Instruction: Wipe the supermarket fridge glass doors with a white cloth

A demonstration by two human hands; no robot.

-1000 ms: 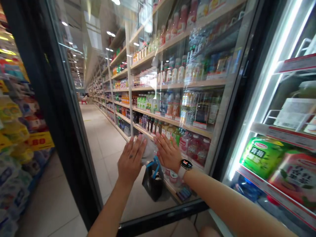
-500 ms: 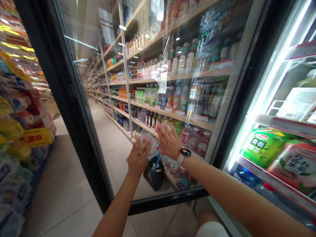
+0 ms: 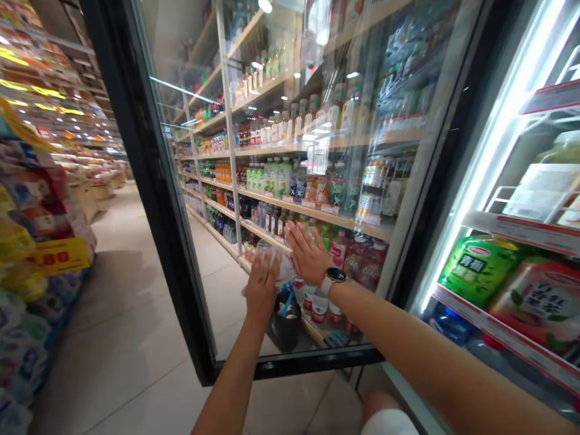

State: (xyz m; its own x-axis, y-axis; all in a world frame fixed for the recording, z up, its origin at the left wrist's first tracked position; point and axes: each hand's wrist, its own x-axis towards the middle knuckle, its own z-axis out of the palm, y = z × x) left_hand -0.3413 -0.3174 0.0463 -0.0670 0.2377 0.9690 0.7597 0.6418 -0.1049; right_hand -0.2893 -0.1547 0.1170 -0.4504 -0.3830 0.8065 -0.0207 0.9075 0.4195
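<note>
A glass cooler door [image 3: 344,357] with a black frame stands ajar in front of me. My left hand [image 3: 263,281] is laid on its lower glass, fingers stretched and fairly close together, pressing a crumpled whitish cloth [image 3: 284,266] that shows at its edges. Some of the cloth is hidden beneath the palm. Higher and to the right, my right hand [image 3: 310,251] rests flat against the pane with fingers extended and nothing in it. A watch [image 3: 336,275] is on that wrist. Through the glass, below the hands, appears a dark bucket-like container [image 3: 284,329] with a blue item in it.
Shelves of bottled drinks [image 3: 276,175] appear in the glass, partly as reflections. At right is the lit cooler interior, with green drink packs [image 3: 478,269] and red drink packs [image 3: 537,299]. Stacked packaged goods with a yellow price sign [image 3: 61,257] line the left. Pale floor tiles [image 3: 131,308] run between.
The door's free edge has shifted right in view, showing more aisle at left. My left hand has moved slightly right with the cloth; my right hand stays nearly in place.
</note>
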